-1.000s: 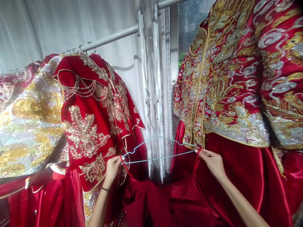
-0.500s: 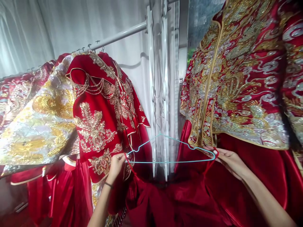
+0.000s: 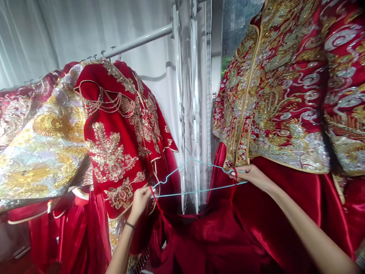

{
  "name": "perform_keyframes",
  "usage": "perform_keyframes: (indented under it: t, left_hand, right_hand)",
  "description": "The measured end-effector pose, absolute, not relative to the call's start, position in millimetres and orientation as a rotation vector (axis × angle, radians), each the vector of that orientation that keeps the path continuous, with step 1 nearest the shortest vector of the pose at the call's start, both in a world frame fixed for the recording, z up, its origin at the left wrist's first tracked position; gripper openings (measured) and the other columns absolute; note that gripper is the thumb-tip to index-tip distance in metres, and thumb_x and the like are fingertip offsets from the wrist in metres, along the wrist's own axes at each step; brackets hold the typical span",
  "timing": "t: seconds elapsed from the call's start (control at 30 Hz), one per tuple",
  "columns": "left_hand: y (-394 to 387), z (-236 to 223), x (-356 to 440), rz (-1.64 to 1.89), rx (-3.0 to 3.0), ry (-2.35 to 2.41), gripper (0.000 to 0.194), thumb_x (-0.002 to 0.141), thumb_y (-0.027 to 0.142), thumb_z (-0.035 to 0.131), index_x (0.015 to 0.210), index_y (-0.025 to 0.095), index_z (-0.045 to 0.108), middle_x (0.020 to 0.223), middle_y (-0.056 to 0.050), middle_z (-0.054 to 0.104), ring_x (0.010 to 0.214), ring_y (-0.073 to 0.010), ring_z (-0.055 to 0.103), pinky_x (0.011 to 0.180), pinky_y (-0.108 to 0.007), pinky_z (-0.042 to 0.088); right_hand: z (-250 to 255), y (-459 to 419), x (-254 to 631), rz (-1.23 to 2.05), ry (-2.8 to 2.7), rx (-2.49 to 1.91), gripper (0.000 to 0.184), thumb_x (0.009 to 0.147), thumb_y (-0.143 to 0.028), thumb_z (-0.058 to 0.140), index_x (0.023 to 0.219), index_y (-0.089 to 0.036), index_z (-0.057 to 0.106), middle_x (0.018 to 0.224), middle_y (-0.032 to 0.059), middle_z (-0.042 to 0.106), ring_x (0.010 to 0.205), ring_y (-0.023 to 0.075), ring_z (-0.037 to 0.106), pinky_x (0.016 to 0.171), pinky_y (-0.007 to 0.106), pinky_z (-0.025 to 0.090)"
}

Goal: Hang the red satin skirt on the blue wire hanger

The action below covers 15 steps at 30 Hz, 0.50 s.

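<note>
Curtains hang behind the hanger between left hand and right hand.

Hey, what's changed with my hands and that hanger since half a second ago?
Your right hand has shifted inward along the blue hanger, bringing the right red strap from near the hanger's end to close by its notch. Neither hand visibly let go. Your left hand stayed at the hanger's other end with the left strap.
</note>
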<state>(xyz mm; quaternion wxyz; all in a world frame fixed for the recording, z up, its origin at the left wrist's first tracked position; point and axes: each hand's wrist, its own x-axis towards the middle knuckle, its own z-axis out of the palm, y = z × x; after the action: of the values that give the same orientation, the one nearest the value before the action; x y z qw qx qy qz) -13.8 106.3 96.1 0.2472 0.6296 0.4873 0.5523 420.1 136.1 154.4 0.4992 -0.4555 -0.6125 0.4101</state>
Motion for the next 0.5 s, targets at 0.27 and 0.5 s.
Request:
perform_keyframes:
  t: [0.27, 0.5]
  left_hand:
    - [100.6, 97.0, -8.0, 1.434, 1.85, 1.382, 0.03, 0.072, 0.039, 0.054, 0.06, 0.012, 0.063, 0.057, 0.001, 0.06, 0.056, -0.0117, 0.05, 0.057, -0.023, 0.04]
    - [101.3, 93.9, -5.3, 1.363, 1.785, 1.326, 0.031, 0.072, 0.04, 0.055, 0.061, 0.012, 0.062, 0.058, 0.0, 0.06, 0.057, -0.012, 0.051, 0.058, -0.024, 0.041]
  right_hand:
    - [161.9, 137.2, 421.6, 0.705, -1.895, -1.154, 0.034, 0.062, -0.048, 0.066, 0.056, -0.014, 0.064, 0.043, -0.0035, 0.044, 0.044, 0.0073, 0.033, 0.044, 0.022, 0.025]
    - [161.9, 140.6, 425.5, 0.872, -1.835, -1.111, 0.042, 0.063, -0.052, 0.063, 0.074, -0.011, 0.07, 0.046, -0.0023, 0.045, 0.045, 0.0085, 0.035, 0.044, 0.023, 0.025]
